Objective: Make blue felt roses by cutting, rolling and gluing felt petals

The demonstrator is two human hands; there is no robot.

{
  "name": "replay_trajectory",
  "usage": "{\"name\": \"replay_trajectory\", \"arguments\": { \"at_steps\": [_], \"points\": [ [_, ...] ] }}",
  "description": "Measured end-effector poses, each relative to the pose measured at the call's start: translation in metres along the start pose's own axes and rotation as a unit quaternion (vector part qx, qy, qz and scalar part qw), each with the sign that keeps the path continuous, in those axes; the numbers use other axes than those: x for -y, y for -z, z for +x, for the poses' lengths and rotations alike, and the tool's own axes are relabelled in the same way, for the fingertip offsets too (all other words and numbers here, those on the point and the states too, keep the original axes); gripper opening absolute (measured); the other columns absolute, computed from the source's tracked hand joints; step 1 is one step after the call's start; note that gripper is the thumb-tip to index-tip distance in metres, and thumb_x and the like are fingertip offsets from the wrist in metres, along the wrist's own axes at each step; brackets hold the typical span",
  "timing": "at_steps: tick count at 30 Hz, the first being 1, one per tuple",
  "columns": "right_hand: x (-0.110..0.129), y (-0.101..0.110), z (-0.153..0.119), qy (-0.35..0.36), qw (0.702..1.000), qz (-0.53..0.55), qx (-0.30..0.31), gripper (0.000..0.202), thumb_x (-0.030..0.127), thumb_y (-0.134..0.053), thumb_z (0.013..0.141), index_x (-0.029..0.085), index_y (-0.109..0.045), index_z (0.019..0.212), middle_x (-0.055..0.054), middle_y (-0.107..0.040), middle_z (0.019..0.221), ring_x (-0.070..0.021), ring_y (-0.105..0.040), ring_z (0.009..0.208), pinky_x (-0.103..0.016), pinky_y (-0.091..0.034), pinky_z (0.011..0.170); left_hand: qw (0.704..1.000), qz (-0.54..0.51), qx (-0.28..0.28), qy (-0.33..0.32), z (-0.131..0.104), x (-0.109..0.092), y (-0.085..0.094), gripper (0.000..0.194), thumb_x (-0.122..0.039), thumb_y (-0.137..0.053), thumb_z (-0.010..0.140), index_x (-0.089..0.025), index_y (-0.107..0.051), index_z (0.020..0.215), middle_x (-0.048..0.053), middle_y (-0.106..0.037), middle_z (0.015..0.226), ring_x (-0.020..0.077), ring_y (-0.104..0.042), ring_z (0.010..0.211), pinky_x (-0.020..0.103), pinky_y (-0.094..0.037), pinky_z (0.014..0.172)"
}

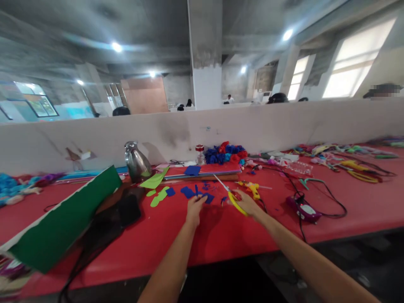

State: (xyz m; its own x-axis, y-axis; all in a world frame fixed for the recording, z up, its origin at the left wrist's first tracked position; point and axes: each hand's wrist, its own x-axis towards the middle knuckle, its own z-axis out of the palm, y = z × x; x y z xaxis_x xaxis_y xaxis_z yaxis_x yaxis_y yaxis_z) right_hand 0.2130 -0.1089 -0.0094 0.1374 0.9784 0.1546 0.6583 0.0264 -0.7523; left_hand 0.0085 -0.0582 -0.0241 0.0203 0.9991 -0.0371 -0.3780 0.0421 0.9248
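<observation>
My left hand [196, 207] pinches a small dark blue cut piece [197, 190] above the red tabletop [170, 240]. In my right hand [248, 203] is a pair of scissors [234, 203] with yellow handles, its blades pointing up and to the left, apart from the blue piece. More blue pieces [187, 192] and small scraps lie around my left hand. To the left of them are light green cut pieces [159, 196] and a larger light green sheet [155, 178]. Just beyond my right hand lies a yellow glue gun [253, 189].
A steel jug [137, 162] and a leaning green board [67, 219] stand at left. Red and blue bundles [225, 153] lie by the white partition [164, 130]. A purple box [303, 209] with cables sits at right, near yellow-handled pliers [362, 176].
</observation>
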Motion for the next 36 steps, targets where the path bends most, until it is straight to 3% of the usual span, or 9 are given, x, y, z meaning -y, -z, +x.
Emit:
{"name": "replay_trajectory", "arguments": {
  "at_steps": [5,10,14,19,27,36],
  "points": [
    [0.014,0.001,-0.028,-0.028,0.993,0.102,0.052,0.056,0.048,-0.065,0.072,0.02,-0.049,0.118,-0.005,-0.066,0.101,-0.0197,-0.063,0.09,-0.032,-0.049,0.078,1.0,-0.022,-0.002,0.018,-0.005,-0.002,-0.003,0.041,-0.036,-0.084,0.04,-0.014,-0.058,0.064,-0.009,-0.043,0.046,0.0022,-0.03,0.04,0.02,-0.02,0.042],
    [0.018,-0.002,-0.044,0.008,0.999,-0.04,0.021,0.062,0.05,-0.072,0.066,0.021,-0.051,0.116,-0.007,-0.065,0.102,-0.0218,-0.062,0.091,-0.032,-0.046,0.078,0.999,-0.043,0.009,0.027,-0.006,-0.006,0.005,0.038,-0.031,-0.082,0.047,-0.016,-0.052,0.065,-0.012,-0.033,0.043,0.0013,-0.027,0.038,0.019,-0.022,0.042],
    [0.026,-0.004,-0.05,0.053,0.992,-0.114,0.004,0.057,0.051,-0.069,0.069,0.023,-0.051,0.116,-0.009,-0.062,0.11,-0.0248,-0.059,0.101,-0.034,-0.044,0.084,0.997,-0.049,0.03,0.047,-0.007,-0.01,0.008,0.032,-0.022,-0.079,0.049,-0.017,-0.052,0.066,-0.012,-0.037,0.043,0.0014,-0.028,0.037,0.018,-0.025,0.042],
    [0.033,-0.001,-0.053,0.091,0.979,-0.184,0.009,0.06,0.051,-0.069,0.069,0.022,-0.052,0.119,-0.01,-0.06,0.117,-0.0285,-0.056,0.108,-0.037,-0.043,0.089,0.995,-0.052,0.053,0.065,-0.008,-0.011,0.009,0.023,-0.015,-0.073,0.053,-0.016,-0.051,0.06,-0.01,-0.042,0.043,0.0017,-0.03,0.037,0.018,-0.027,0.043],
    [0.023,0.003,-0.048,0.161,0.978,-0.133,0.003,0.052,0.049,-0.072,0.066,0.026,-0.06,0.111,-0.006,-0.066,0.111,-0.0254,-0.061,0.099,-0.036,-0.047,0.086,0.993,-0.072,0.067,0.063,-0.014,-0.015,0.007,0.031,-0.012,-0.074,0.046,-0.017,-0.045,0.057,-0.01,-0.046,0.049,0.0029,-0.044,0.044,0.015,-0.031,0.046],
    [0.025,0.006,-0.05,0.157,0.979,-0.134,0.003,0.045,0.043,-0.072,0.066,0.028,-0.064,0.108,-0.004,-0.069,0.106,-0.025,-0.065,0.095,-0.033,-0.05,0.081,0.992,-0.064,0.089,0.06,-0.015,-0.015,0.006,0.021,-0.011,-0.071,0.048,-0.015,-0.053,0.058,-0.008,-0.054,0.053,0.0025,-0.043,0.044,0.016,-0.033,0.047]
  ]
}}
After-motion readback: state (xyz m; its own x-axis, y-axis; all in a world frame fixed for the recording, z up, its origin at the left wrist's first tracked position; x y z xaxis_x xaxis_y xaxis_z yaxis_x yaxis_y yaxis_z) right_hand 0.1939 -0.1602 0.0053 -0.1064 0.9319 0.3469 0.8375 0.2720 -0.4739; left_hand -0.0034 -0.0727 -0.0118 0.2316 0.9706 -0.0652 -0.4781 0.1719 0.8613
